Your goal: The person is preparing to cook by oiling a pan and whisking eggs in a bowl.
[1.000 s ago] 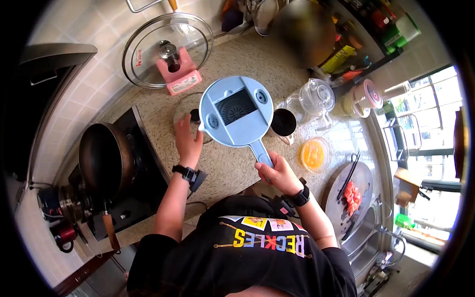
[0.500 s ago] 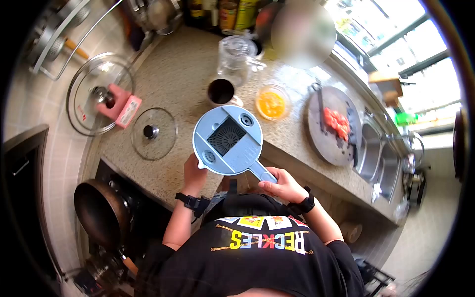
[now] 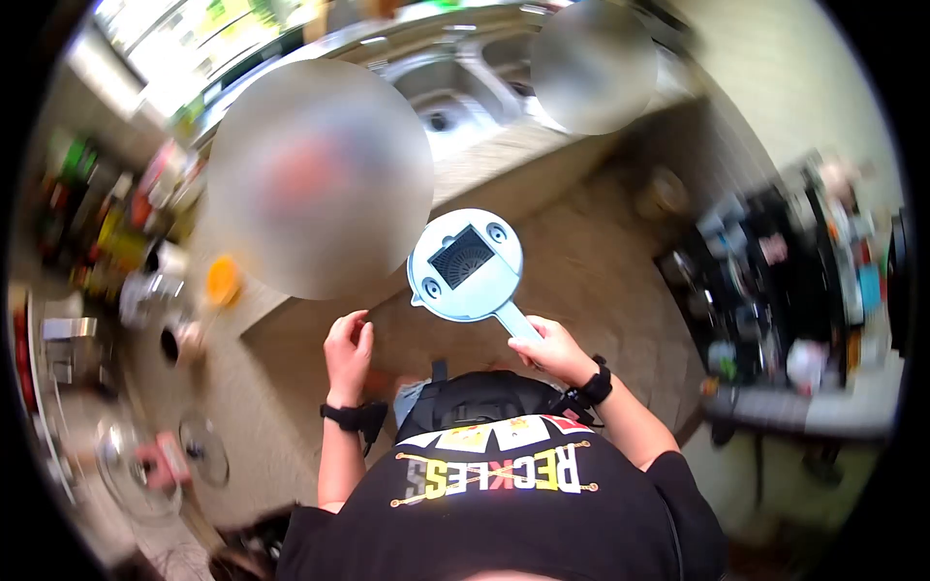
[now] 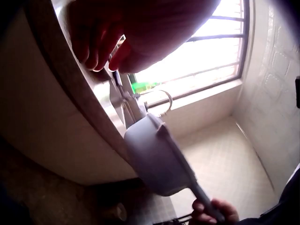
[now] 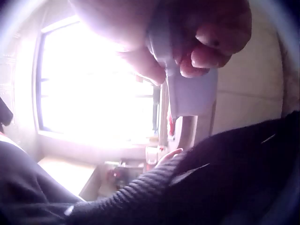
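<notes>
My right hand [image 3: 554, 351] grips the handle of a light-blue round vegetable slicer [image 3: 492, 279] with a deep bowl and a dark slotted insert in its top. The slicer is held level in front of my body, over the floor beside the counter edge. In the left wrist view, the slicer bowl [image 4: 154, 159] shows from the side, its handle in the right hand's fingers [image 4: 220, 211]. Left of the slicer, my left hand [image 3: 347, 351] hangs in the air, fingers loosely bent and holding nothing.
Ahead is the counter with a metal sink [image 3: 436, 92]. A bowl of beaten egg [image 3: 222, 281], a dark-inside mug [image 3: 177, 344] and a glass lid [image 3: 205, 450] stand on the counter at left. A cluttered rack [image 3: 794, 290] is at right. Blurred patches hide part of the counter.
The view has swung round to the right, from the counter and stove toward the sink. The slicer has moved along in my right hand. My left hand has drawn back from the lid's knob.
</notes>
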`<state>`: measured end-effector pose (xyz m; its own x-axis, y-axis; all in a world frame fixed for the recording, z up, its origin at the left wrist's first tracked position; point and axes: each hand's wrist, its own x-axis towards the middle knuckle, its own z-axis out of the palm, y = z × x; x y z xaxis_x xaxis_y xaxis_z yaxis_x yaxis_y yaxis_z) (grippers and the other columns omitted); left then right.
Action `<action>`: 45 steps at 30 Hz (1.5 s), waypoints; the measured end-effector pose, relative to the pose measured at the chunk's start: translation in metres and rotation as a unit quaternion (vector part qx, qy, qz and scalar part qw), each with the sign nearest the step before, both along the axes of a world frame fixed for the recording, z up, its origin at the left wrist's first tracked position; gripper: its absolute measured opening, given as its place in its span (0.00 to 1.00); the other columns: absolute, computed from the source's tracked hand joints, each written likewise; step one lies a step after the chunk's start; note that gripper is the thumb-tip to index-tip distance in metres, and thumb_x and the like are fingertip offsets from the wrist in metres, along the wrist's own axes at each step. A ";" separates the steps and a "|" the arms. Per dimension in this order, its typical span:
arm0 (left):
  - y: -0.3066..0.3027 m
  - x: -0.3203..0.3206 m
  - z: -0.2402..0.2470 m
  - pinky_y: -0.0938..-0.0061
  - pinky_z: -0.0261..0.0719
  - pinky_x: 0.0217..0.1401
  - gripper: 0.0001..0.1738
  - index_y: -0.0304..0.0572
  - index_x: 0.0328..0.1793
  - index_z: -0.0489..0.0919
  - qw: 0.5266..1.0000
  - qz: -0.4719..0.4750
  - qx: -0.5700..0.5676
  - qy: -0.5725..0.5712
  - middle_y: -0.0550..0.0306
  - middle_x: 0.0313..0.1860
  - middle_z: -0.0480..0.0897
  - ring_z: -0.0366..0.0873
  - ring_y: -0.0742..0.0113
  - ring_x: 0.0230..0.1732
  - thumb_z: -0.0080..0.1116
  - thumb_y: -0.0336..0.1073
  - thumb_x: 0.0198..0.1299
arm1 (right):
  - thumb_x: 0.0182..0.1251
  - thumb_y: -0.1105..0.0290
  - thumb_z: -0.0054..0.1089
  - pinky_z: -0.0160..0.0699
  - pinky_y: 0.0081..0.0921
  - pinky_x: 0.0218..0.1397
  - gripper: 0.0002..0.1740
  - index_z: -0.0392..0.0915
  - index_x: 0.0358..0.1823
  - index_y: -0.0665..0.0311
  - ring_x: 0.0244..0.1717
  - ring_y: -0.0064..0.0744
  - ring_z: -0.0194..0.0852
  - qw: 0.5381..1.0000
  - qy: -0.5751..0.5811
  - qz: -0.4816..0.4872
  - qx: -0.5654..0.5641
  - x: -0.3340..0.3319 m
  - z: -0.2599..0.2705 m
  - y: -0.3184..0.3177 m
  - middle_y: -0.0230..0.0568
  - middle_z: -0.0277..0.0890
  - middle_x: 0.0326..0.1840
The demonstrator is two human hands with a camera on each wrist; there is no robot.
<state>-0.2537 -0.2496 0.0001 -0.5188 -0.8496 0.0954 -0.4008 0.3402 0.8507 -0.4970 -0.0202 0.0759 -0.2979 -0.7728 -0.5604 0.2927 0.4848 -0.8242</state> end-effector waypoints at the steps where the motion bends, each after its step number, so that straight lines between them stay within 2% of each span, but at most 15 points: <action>1: 0.012 -0.031 -0.001 0.80 0.76 0.36 0.10 0.37 0.47 0.82 0.999 -0.033 0.013 0.011 0.60 0.33 0.79 0.77 0.75 0.32 0.60 0.27 0.59 | 0.66 0.61 0.62 0.70 0.19 0.23 0.13 0.73 0.35 0.63 0.19 0.17 0.70 0.997 0.074 -0.029 0.001 -0.017 -0.004 0.032 0.28 0.73 0.21; 5: 0.058 -0.154 0.007 0.79 0.76 0.35 0.09 0.36 0.46 0.81 0.982 -0.181 0.051 0.027 0.59 0.33 0.78 0.76 0.73 0.31 0.59 0.25 0.59 | 0.67 0.60 0.61 0.69 0.19 0.21 0.13 0.72 0.35 0.62 0.19 0.17 0.71 0.972 0.131 -0.192 0.026 -0.068 -0.030 0.146 0.29 0.73 0.20; 8: 0.105 -0.248 0.030 0.82 0.75 0.36 0.10 0.37 0.48 0.82 0.953 -0.300 0.029 0.017 0.62 0.33 0.78 0.75 0.78 0.31 0.59 0.26 0.60 | 0.67 0.60 0.60 0.66 0.18 0.19 0.13 0.71 0.35 0.61 0.17 0.17 0.68 0.938 0.061 -0.340 0.004 -0.098 -0.042 0.222 0.28 0.71 0.20; 13: 0.160 -0.354 0.031 0.79 0.76 0.32 0.12 0.36 0.47 0.81 0.885 -0.465 -0.008 0.000 0.56 0.31 0.78 0.76 0.71 0.27 0.60 0.24 0.55 | 0.68 0.59 0.59 0.60 0.16 0.16 0.12 0.70 0.36 0.58 0.16 0.17 0.65 0.848 -0.015 -0.529 0.010 -0.126 -0.077 0.303 0.28 0.71 0.20; 16: 0.199 -0.438 0.013 0.76 0.77 0.33 0.12 0.36 0.47 0.81 0.851 -0.523 -0.005 -0.039 0.54 0.32 0.79 0.77 0.68 0.28 0.61 0.26 0.55 | 0.66 0.57 0.60 0.58 0.16 0.15 0.12 0.72 0.34 0.56 0.15 0.17 0.64 0.772 -0.073 -0.631 0.010 -0.191 -0.117 0.364 0.28 0.70 0.20; 23: 0.218 -0.568 0.008 0.74 0.77 0.34 0.13 0.35 0.48 0.81 0.843 -0.534 -0.024 -0.051 0.52 0.32 0.80 0.78 0.65 0.30 0.59 0.28 0.56 | 0.68 0.54 0.58 0.48 0.16 0.12 0.13 0.67 0.38 0.52 0.13 0.18 0.57 0.720 -0.130 -0.681 -0.005 -0.306 -0.161 0.437 0.29 0.64 0.19; 27: 0.242 -0.655 -0.011 0.73 0.77 0.34 0.12 0.35 0.47 0.81 0.837 -0.544 -0.011 -0.054 0.51 0.31 0.80 0.78 0.63 0.30 0.59 0.28 0.55 | 0.68 0.54 0.58 0.50 0.16 0.11 0.14 0.65 0.42 0.49 0.12 0.19 0.57 0.687 -0.163 -0.708 -0.029 -0.397 -0.213 0.488 0.30 0.63 0.19; 30: 0.268 -0.710 -0.003 0.72 0.77 0.34 0.12 0.34 0.46 0.81 0.812 -0.576 -0.036 -0.091 0.51 0.30 0.79 0.78 0.61 0.29 0.60 0.28 0.55 | 0.68 0.55 0.58 0.50 0.18 0.10 0.13 0.64 0.42 0.50 0.12 0.20 0.57 0.667 -0.141 -0.731 -0.031 -0.463 -0.222 0.523 0.31 0.63 0.19; 32: 0.283 -0.706 0.007 0.74 0.76 0.32 0.12 0.34 0.46 0.81 0.798 -0.592 -0.012 -0.113 0.52 0.31 0.79 0.77 0.66 0.29 0.60 0.28 0.54 | 0.68 0.55 0.58 0.50 0.18 0.10 0.13 0.64 0.42 0.50 0.11 0.21 0.57 0.668 -0.128 -0.732 -0.039 -0.484 -0.223 0.545 0.31 0.63 0.19; 34: 0.309 -0.742 -0.016 0.72 0.77 0.33 0.12 0.35 0.46 0.81 0.785 -0.598 -0.033 -0.158 0.50 0.31 0.79 0.78 0.60 0.29 0.60 0.28 0.54 | 0.68 0.56 0.58 0.50 0.19 0.10 0.13 0.64 0.42 0.50 0.11 0.21 0.56 0.666 -0.132 -0.733 -0.040 -0.553 -0.264 0.584 0.31 0.63 0.19; 35: 0.309 -0.737 0.000 0.72 0.77 0.33 0.12 0.35 0.46 0.81 0.791 -0.592 -0.029 -0.153 0.50 0.31 0.79 0.79 0.61 0.29 0.60 0.28 0.54 | 0.68 0.56 0.58 0.50 0.19 0.10 0.13 0.63 0.42 0.49 0.10 0.21 0.56 0.666 -0.121 -0.733 -0.071 -0.562 -0.250 0.592 0.32 0.64 0.20; 36: 0.333 -0.766 -0.014 0.72 0.78 0.33 0.12 0.36 0.46 0.82 0.794 -0.581 -0.026 -0.177 0.50 0.32 0.79 0.79 0.61 0.29 0.60 0.28 0.55 | 0.68 0.56 0.58 0.50 0.19 0.10 0.13 0.63 0.41 0.49 0.10 0.21 0.56 0.662 -0.137 -0.730 -0.097 -0.596 -0.283 0.614 0.32 0.64 0.20; 38: 0.356 -0.782 0.000 0.72 0.78 0.33 0.12 0.36 0.47 0.82 0.805 -0.563 -0.023 -0.184 0.50 0.32 0.79 0.79 0.62 0.29 0.60 0.28 0.55 | 0.68 0.57 0.59 0.50 0.20 0.09 0.13 0.63 0.42 0.48 0.10 0.21 0.56 0.652 -0.139 -0.740 -0.091 -0.623 -0.277 0.633 0.33 0.64 0.21; 40: 0.406 -0.821 -0.021 0.72 0.79 0.34 0.12 0.37 0.47 0.82 0.821 -0.532 -0.028 -0.206 0.50 0.32 0.80 0.80 0.62 0.30 0.60 0.28 0.56 | 0.67 0.57 0.59 0.50 0.20 0.09 0.13 0.63 0.42 0.47 0.09 0.22 0.55 0.651 -0.146 -0.736 -0.110 -0.682 -0.317 0.671 0.34 0.65 0.21; 45: 0.482 -0.865 -0.006 0.73 0.79 0.34 0.13 0.37 0.49 0.81 0.781 -0.568 0.019 -0.259 0.51 0.30 0.79 0.80 0.63 0.29 0.60 0.29 0.57 | 0.67 0.55 0.61 0.49 0.19 0.08 0.15 0.63 0.43 0.44 0.09 0.21 0.56 0.646 -0.162 -0.737 -0.116 -0.736 -0.338 0.711 0.31 0.64 0.19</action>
